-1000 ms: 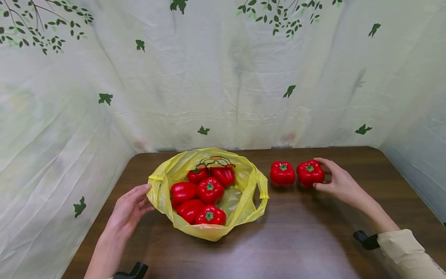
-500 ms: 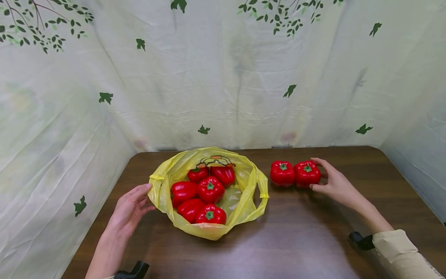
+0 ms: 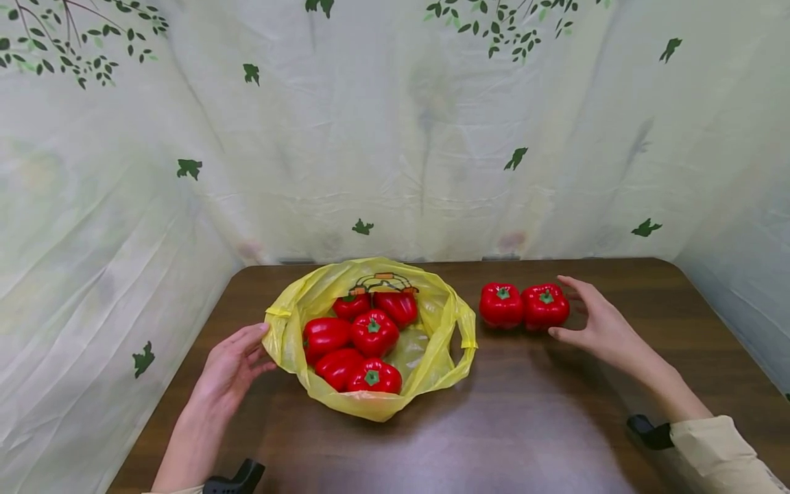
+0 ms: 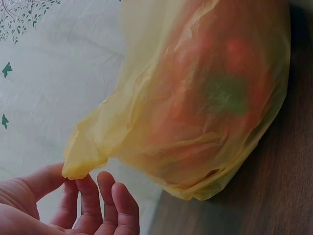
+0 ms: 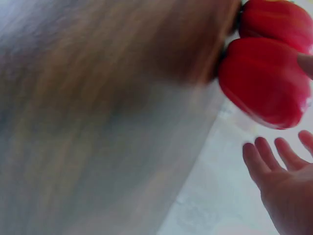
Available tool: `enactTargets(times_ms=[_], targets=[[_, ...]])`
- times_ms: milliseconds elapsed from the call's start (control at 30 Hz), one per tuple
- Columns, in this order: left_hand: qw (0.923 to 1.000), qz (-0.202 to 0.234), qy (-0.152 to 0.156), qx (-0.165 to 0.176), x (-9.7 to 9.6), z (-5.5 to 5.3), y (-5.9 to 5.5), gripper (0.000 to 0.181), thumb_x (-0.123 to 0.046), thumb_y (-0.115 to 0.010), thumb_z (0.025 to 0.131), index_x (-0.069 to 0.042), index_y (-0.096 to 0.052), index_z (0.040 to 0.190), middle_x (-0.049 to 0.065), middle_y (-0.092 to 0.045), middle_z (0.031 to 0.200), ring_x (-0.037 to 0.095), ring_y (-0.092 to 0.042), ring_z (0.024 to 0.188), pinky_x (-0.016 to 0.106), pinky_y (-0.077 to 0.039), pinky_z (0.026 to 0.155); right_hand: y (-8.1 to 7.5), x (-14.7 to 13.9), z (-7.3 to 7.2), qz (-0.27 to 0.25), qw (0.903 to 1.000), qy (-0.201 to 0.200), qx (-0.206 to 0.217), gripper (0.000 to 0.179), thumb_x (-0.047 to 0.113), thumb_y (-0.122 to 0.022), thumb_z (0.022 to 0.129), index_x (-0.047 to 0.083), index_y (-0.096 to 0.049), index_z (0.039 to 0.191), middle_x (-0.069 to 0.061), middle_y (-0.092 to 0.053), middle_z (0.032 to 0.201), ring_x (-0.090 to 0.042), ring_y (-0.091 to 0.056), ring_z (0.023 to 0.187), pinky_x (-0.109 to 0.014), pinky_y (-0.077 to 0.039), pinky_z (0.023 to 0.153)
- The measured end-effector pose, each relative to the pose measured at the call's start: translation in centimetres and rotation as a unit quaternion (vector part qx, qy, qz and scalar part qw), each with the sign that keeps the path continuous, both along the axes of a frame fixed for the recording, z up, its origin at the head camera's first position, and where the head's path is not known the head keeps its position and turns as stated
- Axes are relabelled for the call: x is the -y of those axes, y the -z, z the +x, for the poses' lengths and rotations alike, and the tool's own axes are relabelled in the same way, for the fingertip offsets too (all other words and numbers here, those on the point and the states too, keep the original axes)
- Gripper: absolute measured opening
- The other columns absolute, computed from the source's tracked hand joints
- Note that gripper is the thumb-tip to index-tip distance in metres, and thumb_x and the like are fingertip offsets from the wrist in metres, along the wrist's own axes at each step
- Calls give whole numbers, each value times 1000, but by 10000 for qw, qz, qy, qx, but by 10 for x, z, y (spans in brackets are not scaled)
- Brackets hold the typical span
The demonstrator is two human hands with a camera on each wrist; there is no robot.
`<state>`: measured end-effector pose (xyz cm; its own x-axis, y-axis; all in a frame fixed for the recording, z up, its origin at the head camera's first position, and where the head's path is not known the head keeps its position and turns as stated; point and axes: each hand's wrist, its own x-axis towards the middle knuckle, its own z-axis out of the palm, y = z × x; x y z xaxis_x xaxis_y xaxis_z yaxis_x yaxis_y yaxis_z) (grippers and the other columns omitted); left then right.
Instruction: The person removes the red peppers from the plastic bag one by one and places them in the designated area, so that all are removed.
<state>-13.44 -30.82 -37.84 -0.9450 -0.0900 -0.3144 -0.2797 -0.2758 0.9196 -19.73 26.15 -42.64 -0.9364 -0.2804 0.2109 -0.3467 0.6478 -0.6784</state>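
Observation:
A yellow plastic bag [image 3: 373,406] stands with its mouth spread wide and several red bell peppers [image 3: 374,333] inside. At the bag's left side, my left hand [image 3: 230,370] pinches the handle between thumb and fingertips; the left wrist view shows the bag's gathered corner [image 4: 80,164] there. Two more red peppers sit side by side right of the bag: a left pepper [image 3: 500,305] and a right pepper [image 3: 544,307]. My right hand [image 3: 607,331] is just right of the latter, thumb and fingers spread. In the right wrist view a gap separates the fingers [image 5: 254,161] from that pepper [image 5: 264,81].
The brown wooden table [image 3: 469,446] has rounded back corners. A pale cloth backdrop [image 3: 395,151] with leaf prints rises behind it and along the sides. Black wrist devices [image 3: 649,432] are strapped on both arms.
The right pepper has slid left until it stands against the left one. My right hand has let go of it and drawn slightly rightward. The left hand keeps its place on the bag.

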Motion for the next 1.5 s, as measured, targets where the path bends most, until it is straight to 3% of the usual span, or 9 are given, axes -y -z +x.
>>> enactTargets(times_ms=[100, 233, 300, 333, 467, 567, 967, 1200, 1500], targets=[[10000, 35, 0, -12, 1, -1, -1, 13, -21, -63, 99, -18, -73, 91, -4, -72, 93, 13, -66, 84, 32, -55, 74, -9, 4, 3, 101, 9991, 53, -398, 86, 22, -84, 80, 9, -33, 149, -18, -40, 143, -42, -44, 124, -60, -41, 96], [10000, 19, -31, -21, 0, -2, -1, 14, -20, -63, 99, -17, -73, 90, -4, -72, 92, 13, -66, 83, 32, -55, 73, -22, 13, 6, 83, 9970, 11, -765, 81, 18, -84, 80, 13, -39, 148, -12, -44, 142, -37, -47, 122, -31, -47, 96], [10000, -16, -41, -35, -1, -3, -1, 14, -19, -62, 99, -17, -73, 89, -4, -72, 91, 13, -66, 83, 32, -55, 73, -28, 20, 8, 18, 9967, -16, -815, 79, 18, -83, 81, 15, -40, 147, -10, -45, 141, -35, -48, 122, -26, -48, 91], [10000, -38, -48, -38, -1, -3, 0, 14, -19, -62, 99, -17, -73, 89, -4, -72, 91, 13, -66, 83, 32, -55, 73, -30, 24, 9, -49, 9967, -23, -810, 79, 18, -83, 81, 16, -41, 147, -9, -46, 141, -34, -48, 121, -26, -49, 89], [9999, -131, -53, -50, -4, -3, 1, 13, -21, -63, 98, -18, -72, 90, -4, -71, 91, 13, -66, 83, 32, -55, 74, -37, 41, 12, -285, 9963, -94, -801, 76, 16, -83, 81, 18, -43, 145, -7, -46, 141, -32, -46, 124, -52, -51, 87], [9998, -173, -67, -55, -5, -2, 2, 11, -22, -64, 98, -18, -72, 91, -4, -71, 92, 13, -66, 84, 31, -55, 74, -41, 53, 13, -387, 9950, -234, -888, 76, 13, -84, 79, 18, -44, 144, -5, -46, 142, -29, -45, 126, -58, -48, 89], [9997, -80, -106, -184, -5, -1, -4, 10, -21, -65, 97, -17, -73, 93, -4, -72, 93, 13, -66, 84, 32, -55, 72, -45, 88, 17, -327, 9819, -1202, -1426, 78, 11, -86, 75, 13, -47, 142, -4, -46, 144, -25, -43, 129, -49, -54, 83], [9998, -51, -106, -154, -4, 0, -4, 11, -21, -64, 98, -17, -73, 93, -4, -71, 92, 13, -66, 83, 32, -55, 73, -51, 110, 22, -292, 9785, -1549, -1333, 74, 15, -83, 80, 18, -46, 144, 0, -45, 145, -20, -39, 135, -45, -43, 102], [9999, -59, -126, -71, -5, 2, -4, 10, -22, -65, 97, -18, -73, 93, -5, -71, 94, 13, -66, 83, 32, -55, 73, -51, 137, 26, -640, 9749, -1683, -1311, 71, 20, -83, 81, 17, -48, 143, -1, -48, 142, -18, -42, 132, -40, -38, 106]])
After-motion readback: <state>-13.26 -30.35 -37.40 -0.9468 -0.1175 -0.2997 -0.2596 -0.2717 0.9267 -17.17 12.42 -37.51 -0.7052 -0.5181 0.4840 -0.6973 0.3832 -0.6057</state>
